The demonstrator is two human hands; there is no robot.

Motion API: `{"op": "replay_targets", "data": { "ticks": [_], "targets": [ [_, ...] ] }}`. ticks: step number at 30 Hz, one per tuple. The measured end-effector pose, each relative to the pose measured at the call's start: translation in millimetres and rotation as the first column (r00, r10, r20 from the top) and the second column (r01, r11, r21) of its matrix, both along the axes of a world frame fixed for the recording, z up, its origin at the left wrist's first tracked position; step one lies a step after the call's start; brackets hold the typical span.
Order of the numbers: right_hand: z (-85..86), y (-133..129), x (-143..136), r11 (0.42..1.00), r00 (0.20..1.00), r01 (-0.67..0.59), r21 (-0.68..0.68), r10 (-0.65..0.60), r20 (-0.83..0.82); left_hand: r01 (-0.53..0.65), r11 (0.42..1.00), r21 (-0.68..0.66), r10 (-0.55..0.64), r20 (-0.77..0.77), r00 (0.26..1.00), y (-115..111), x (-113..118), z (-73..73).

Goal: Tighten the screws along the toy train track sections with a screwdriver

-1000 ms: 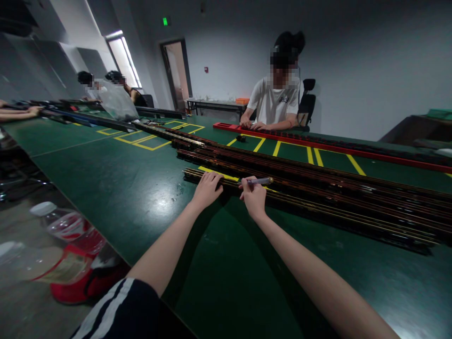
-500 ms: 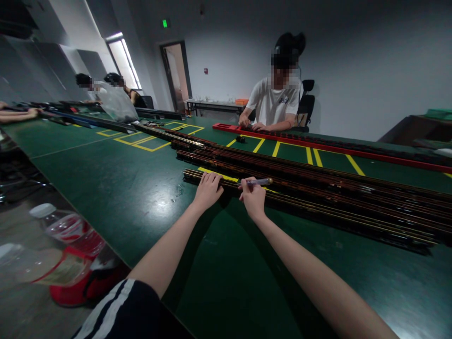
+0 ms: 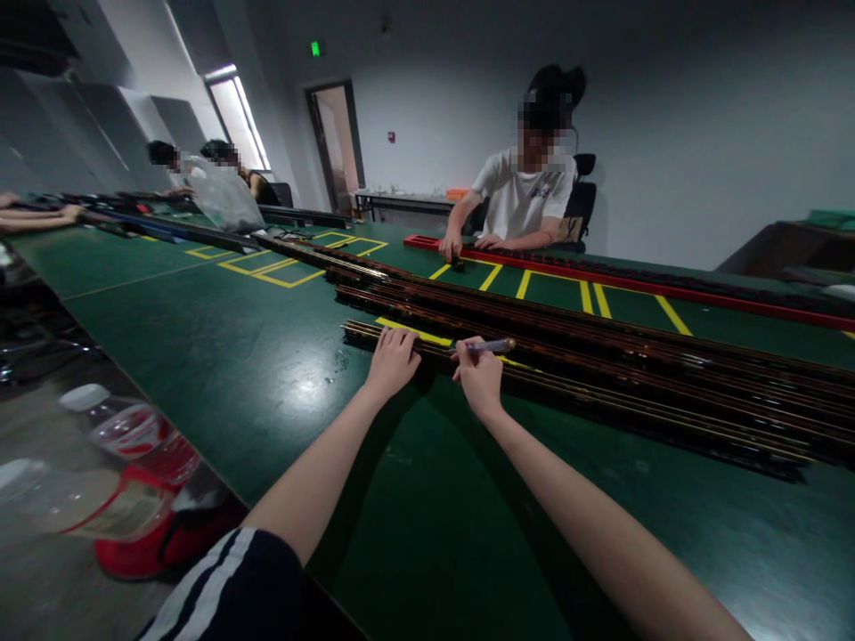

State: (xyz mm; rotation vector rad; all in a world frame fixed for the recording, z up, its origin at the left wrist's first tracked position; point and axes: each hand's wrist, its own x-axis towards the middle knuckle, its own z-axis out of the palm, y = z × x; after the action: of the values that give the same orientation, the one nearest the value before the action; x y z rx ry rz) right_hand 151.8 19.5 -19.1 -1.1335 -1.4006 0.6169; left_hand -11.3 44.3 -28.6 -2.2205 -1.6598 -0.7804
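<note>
A long dark rail (image 3: 601, 402) with gold-coloured lines along it lies across the green table in front of me. My left hand (image 3: 395, 358) is laid over the rail near its left end, fingers curled over the far side. In a pinch, my right hand (image 3: 477, 374) holds a slim pen-like tool (image 3: 492, 346) with a purplish see-through body and a gold end. Its other end points left, down at the rail; the tip is too small to make out. Just behind lie several more dark rails (image 3: 534, 325), side by side.
Across the table (image 3: 200, 347) a co-worker (image 3: 527, 200) sits behind a long red tray (image 3: 628, 287). Yellow tape (image 3: 525, 283) marks the tabletop. A plastic bag (image 3: 227, 200) stands at the far left. Drink bottles (image 3: 137, 436) are below the table's left edge.
The rail under my hands has slid slightly to the left; my hands stay in nearly the same place. The co-worker's hand has reached out to a small dark part on the table.
</note>
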Motion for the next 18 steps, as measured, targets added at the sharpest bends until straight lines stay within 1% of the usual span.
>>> {"op": "replay_targets", "data": {
  "ticks": [4, 13, 18],
  "targets": [
    [-0.7, 0.3, 0.5, 1.0, 1.0, 0.001, 0.011, -0.002, 0.018, -0.001, 1.0, 0.013, 0.001, -0.006, 1.0, 0.4, -1.5, -0.5],
    [0.0, -0.6, 0.8, 0.999, 0.999, 0.049, 0.015, -0.049, 0.017, 0.024, 0.999, 0.031, -0.025, 0.012, 1.0, 1.8, -3.7, -2.5],
    [-0.1, 0.1, 1.3, 1.0, 0.998, 0.022, 0.022, -0.023, 0.052, 0.037, 0.999, 0.021, -0.038, 0.029, 0.999, 1.6, -4.3, -2.6]
  ]
}}
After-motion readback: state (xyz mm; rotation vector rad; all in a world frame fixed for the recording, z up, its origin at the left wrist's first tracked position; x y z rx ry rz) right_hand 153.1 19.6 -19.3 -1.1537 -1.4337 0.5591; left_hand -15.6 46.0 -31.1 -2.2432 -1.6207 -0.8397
